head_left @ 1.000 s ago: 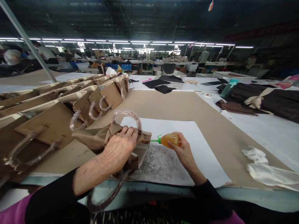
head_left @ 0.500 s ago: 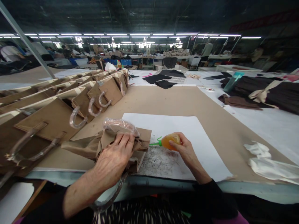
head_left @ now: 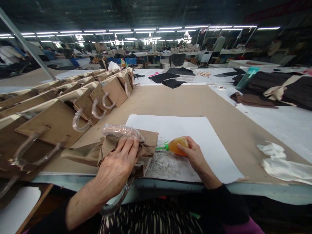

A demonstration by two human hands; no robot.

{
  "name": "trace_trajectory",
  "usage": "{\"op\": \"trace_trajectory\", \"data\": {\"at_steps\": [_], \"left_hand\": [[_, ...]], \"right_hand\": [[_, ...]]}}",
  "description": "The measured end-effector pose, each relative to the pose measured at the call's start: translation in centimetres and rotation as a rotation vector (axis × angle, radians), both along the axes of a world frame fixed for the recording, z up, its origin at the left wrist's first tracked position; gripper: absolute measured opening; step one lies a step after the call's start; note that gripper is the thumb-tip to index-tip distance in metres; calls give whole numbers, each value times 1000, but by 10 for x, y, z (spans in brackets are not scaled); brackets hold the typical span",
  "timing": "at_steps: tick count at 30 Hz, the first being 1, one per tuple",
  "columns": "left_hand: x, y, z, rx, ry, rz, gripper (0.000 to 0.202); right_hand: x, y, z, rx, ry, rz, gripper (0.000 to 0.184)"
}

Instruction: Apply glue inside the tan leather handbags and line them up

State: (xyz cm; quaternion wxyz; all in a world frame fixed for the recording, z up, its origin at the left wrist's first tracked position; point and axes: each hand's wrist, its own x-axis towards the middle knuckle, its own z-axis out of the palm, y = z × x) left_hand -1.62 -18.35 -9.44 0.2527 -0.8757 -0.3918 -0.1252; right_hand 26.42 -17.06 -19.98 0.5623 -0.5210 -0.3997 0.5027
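Observation:
My right hand [head_left: 195,152] is closed around a squeeze bottle [head_left: 175,146] of amber liquid. Its thin green nozzle points left and meets the right edge of a brown handbag [head_left: 150,139], or comes very close to it. Across the top of that bag lies my left hand [head_left: 119,159], fingers together and bent over the material, holding it down. One plastic-wrapped handle [head_left: 122,130] sits on the bag beyond my fingers; another hangs over the table's front edge. Beneath the bag and bottle is a white sheet [head_left: 195,130], smudged dark near the nozzle. My left palm hides part of the bag.
Rows of brown handbags [head_left: 56,120] with wrapped handles stand on the left. Black pieces [head_left: 165,78] lie at the back. On the right are a crumpled white cloth [head_left: 278,162] and a dark bundle [head_left: 278,89]. People work farther off.
The view has shifted a little, so the table appears slightly higher. Both hands keep their hold, and the nozzle stays at the bag's edge.

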Motion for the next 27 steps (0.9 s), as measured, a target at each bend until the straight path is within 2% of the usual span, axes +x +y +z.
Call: {"op": "trace_trajectory", "data": {"at_steps": [13,20,27], "left_hand": [[3,1,2,-15,10,11,33],[5,-1,8,-9,16,28,30],[4,-3,4,-14,29,39,32]], "right_hand": [[-5,-18,16,-44,54,141,35],[-14,-33,21,-54,43,158,33],[-23,-48,24,-53,58,197,33]]}}
